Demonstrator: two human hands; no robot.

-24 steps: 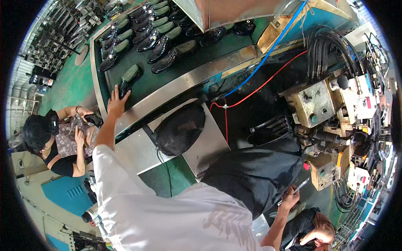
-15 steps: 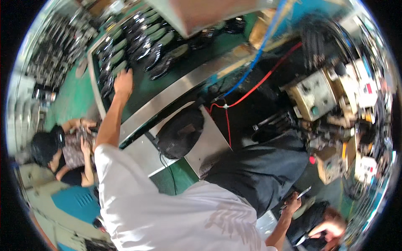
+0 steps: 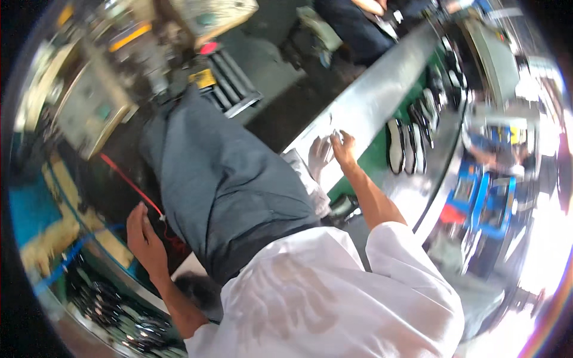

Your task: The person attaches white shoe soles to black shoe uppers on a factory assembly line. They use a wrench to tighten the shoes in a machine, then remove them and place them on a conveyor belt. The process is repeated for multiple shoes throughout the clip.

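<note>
My right hand [image 3: 344, 150] is over a shiny metal ledge [image 3: 373, 98], its fingers drawn together near the surface. What they hold, if anything, is too blurred to make out. The hand's reflection shows in the metal beside it. A crumpled pale cloth [image 3: 307, 179] lies at the near end of the ledge, close to my leg. My left hand [image 3: 146, 241] hangs at my left side with fingers stretched out, holding nothing, near a thin red hose [image 3: 134, 182].
Beyond the ledge, several dark shoes with pale insides [image 3: 407, 146] stand on a green surface. More glossy dark shoes [image 3: 113, 304] are at lower left. A machine control box [image 3: 92, 110] stands at left. Blue crates [image 3: 492, 200] are at right. Another person [image 3: 358, 30] is at the top.
My view has swung right. My left hand has left the shoes and dropped to my side. My right hand, which held a thin pen-like tool, is now over the metal ledge.
</note>
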